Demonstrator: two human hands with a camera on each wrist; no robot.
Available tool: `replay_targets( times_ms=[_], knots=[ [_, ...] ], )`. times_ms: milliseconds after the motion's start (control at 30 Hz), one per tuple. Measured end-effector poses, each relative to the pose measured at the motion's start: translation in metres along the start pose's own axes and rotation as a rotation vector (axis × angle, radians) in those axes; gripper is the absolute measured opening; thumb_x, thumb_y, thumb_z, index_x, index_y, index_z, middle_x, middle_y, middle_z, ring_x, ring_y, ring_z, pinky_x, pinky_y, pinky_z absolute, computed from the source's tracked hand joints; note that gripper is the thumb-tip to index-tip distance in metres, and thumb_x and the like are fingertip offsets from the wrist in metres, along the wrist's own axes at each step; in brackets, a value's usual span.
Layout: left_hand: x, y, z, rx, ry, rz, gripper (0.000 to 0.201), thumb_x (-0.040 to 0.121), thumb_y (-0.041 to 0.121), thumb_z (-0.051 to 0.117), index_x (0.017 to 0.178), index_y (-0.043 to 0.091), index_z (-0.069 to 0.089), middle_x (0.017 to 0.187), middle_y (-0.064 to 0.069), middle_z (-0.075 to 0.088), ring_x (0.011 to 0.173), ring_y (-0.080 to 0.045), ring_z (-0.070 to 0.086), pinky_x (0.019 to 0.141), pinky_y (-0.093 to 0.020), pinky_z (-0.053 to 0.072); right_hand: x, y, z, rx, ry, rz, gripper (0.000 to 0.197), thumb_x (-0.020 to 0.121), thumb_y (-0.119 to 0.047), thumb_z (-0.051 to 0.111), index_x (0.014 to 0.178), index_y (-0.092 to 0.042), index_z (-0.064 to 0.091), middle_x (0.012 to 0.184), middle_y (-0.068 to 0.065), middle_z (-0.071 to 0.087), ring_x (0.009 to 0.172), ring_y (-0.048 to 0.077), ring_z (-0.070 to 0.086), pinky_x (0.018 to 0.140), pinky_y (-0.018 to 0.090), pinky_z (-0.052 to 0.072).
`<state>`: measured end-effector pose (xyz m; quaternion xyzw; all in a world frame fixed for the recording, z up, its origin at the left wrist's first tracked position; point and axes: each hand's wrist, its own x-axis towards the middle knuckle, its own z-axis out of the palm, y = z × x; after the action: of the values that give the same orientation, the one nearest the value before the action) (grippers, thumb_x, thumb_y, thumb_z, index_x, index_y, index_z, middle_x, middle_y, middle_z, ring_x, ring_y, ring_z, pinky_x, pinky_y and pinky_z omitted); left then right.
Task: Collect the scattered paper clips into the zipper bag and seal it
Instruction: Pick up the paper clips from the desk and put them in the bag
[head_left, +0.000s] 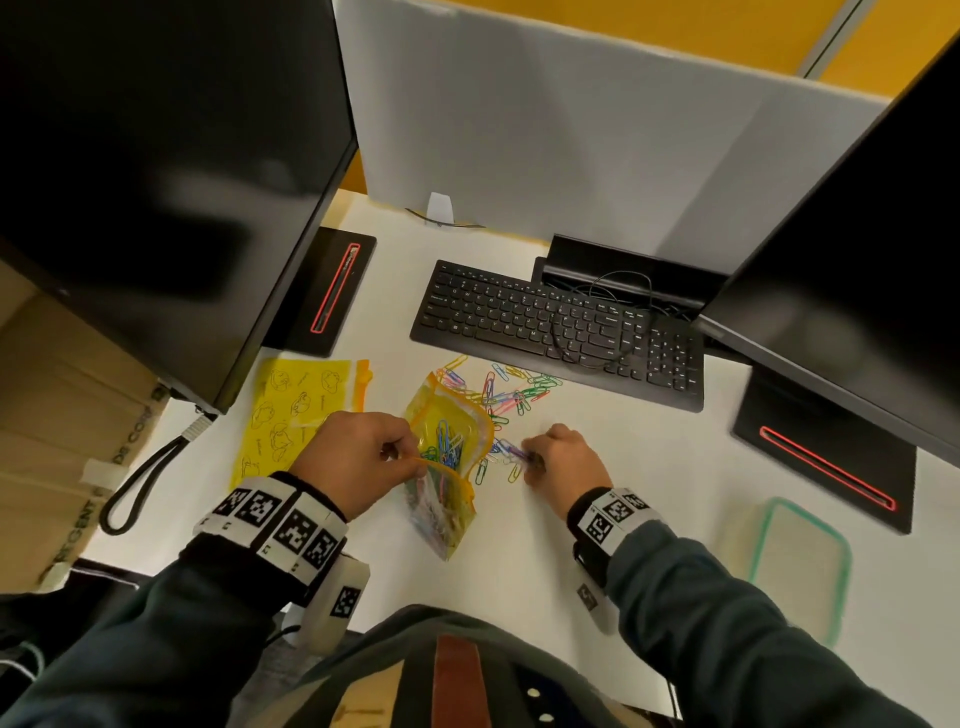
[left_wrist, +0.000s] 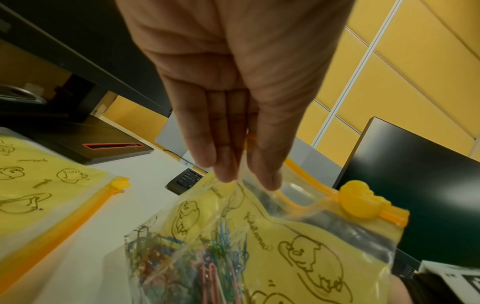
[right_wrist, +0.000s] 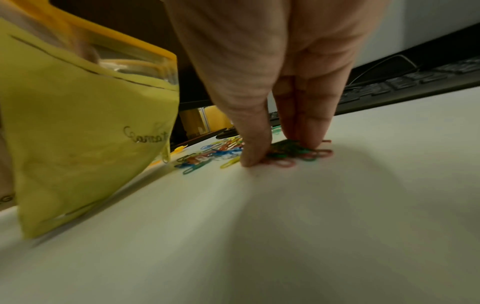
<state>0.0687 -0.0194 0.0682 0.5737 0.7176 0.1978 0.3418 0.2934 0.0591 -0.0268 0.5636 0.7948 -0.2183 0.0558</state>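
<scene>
Out beyond the left hand (head_left: 358, 457), a second yellow pouch (head_left: 296, 410) is lying flat on the bench (head_left: 649, 457), not in play. The left hand is pinching the top edge of the zipper bag (head_left: 447, 467) between thumb and fingers (left_wrist: 223, 164), holding its mouth open; the bag is hanging with its lower end on the bench and a bunch of clips already inside, and its slider (left_wrist: 359, 202) is sitting at the far end of the track. Just to the right, the right hand (head_left: 563, 462) is pressing thumb and fingertips (right_wrist: 309, 131) together around a small cluster of paper clips (right_wrist: 291, 152) on the bench. The bag mouth is lying directly to the left of that hand, near it, so the carry looks short. The main scatter (head_left: 498, 389) is lying beyond both hands, toward the keyboard (head_left: 561, 327), nearer the right one.
</scene>
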Motion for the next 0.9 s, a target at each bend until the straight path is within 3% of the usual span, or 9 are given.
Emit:
replay_targets(
  times_ms=[100, 200, 367, 500, 600, 667, 733, 833, 900],
  knots=[
    [0.000, -0.001, -0.001, -0.008, -0.002, 0.004, 0.024, 0.068, 0.020, 0.077, 0.057, 0.030, 0.058, 0.083, -0.004, 0.072, 0.079, -0.018, 0.064, 0.077, -0.037, 0.054, -0.003, -0.010, 0.005, 0.022, 0.026, 0.001, 0.027, 0.092, -0.012, 0.048, 0.114, -0.010, 0.063, 0.108, 0.012, 0.057, 0.102, 0.030, 0.055, 0.086, 0.030, 0.046],
    [0.001, -0.003, -0.001, -0.010, 0.000, 0.004, 0.019, 0.068, 0.019, 0.077, 0.060, 0.027, 0.061, 0.083, -0.004, 0.072, 0.078, -0.018, 0.064, 0.076, -0.036, 0.054, -0.004, -0.018, 0.004, 0.016, 0.027, 0.058, 0.023, 0.091, -0.008, 0.045, 0.108, -0.004, 0.061, 0.108, 0.015, 0.059, 0.100, 0.031, 0.056, 0.081, 0.028, 0.044],
    [0.002, -0.005, -0.002, -0.030, -0.001, 0.032, 0.033, 0.069, 0.017, 0.076, 0.054, 0.036, 0.054, 0.080, -0.005, 0.071, 0.074, -0.020, 0.062, 0.073, -0.035, 0.053, -0.001, -0.024, -0.002, 0.139, -0.040, 0.214, 0.021, 0.084, 0.000, 0.048, 0.100, -0.005, 0.062, 0.103, 0.014, 0.065, 0.095, 0.031, 0.061, 0.078, 0.029, 0.047],
    [0.001, -0.008, 0.000, -0.040, -0.009, 0.039, 0.023, 0.069, 0.016, 0.075, 0.058, 0.028, 0.060, 0.079, -0.007, 0.071, 0.075, -0.022, 0.062, 0.075, -0.040, 0.053, 0.002, -0.017, -0.014, 0.300, -0.021, 0.275, 0.024, 0.076, 0.009, 0.053, 0.082, -0.007, 0.070, 0.086, 0.008, 0.067, 0.080, 0.022, 0.059, 0.071, 0.022, 0.045],
    [0.002, -0.006, 0.000, -0.027, -0.001, 0.045, 0.009, 0.070, 0.017, 0.075, 0.066, 0.017, 0.067, 0.080, -0.008, 0.070, 0.074, -0.021, 0.061, 0.074, -0.037, 0.053, -0.005, -0.017, -0.042, 0.623, 0.043, 0.310, 0.032, 0.076, 0.017, 0.053, 0.065, -0.011, 0.066, 0.069, 0.006, 0.065, 0.062, 0.022, 0.059, 0.061, 0.028, 0.056],
    [0.005, -0.001, 0.001, -0.012, 0.007, 0.080, 0.008, 0.070, 0.018, 0.075, 0.071, 0.011, 0.069, 0.074, -0.005, 0.068, 0.066, -0.014, 0.057, 0.070, -0.032, 0.050, -0.013, -0.026, -0.069, 0.868, 0.079, 0.220, 0.031, 0.074, 0.020, 0.058, 0.064, -0.008, 0.066, 0.066, 0.006, 0.065, 0.058, 0.022, 0.061, 0.054, 0.027, 0.058],
    [0.010, 0.009, 0.004, -0.001, 0.012, 0.134, 0.012, 0.069, 0.019, 0.075, 0.071, 0.009, 0.069, 0.067, 0.000, 0.062, 0.058, -0.005, 0.049, 0.065, -0.028, 0.045, -0.019, -0.039, -0.097, 0.985, 0.109, 0.069, 0.018, 0.072, 0.015, 0.068, 0.072, -0.003, 0.067, 0.064, 0.003, 0.066, 0.055, 0.016, 0.063, 0.053, 0.024, 0.058],
    [0.021, 0.030, 0.009, 0.037, 0.016, 0.208, 0.013, 0.069, 0.023, 0.075, 0.071, 0.011, 0.069, 0.068, 0.001, 0.064, 0.056, -0.004, 0.047, 0.060, -0.023, 0.041, -0.020, -0.052, -0.118, 0.913, 0.137, -0.067, 0.018, 0.071, 0.005, 0.074, 0.077, -0.011, 0.068, 0.068, 0.008, 0.067, 0.058, 0.015, 0.064, 0.059, 0.025, 0.057],
    [0.026, 0.041, 0.012, 0.038, 0.021, 0.236, 0.011, 0.070, 0.022, 0.075, 0.070, 0.013, 0.069, 0.075, -0.002, 0.069, 0.061, -0.010, 0.050, 0.065, -0.026, 0.045, -0.019, -0.050, -0.119, 0.822, 0.179, -0.067, 0.017, 0.070, -0.002, 0.076, 0.078, -0.016, 0.070, 0.074, 0.007, 0.069, 0.066, 0.016, 0.062, 0.068, 0.030, 0.056]
  ],
)
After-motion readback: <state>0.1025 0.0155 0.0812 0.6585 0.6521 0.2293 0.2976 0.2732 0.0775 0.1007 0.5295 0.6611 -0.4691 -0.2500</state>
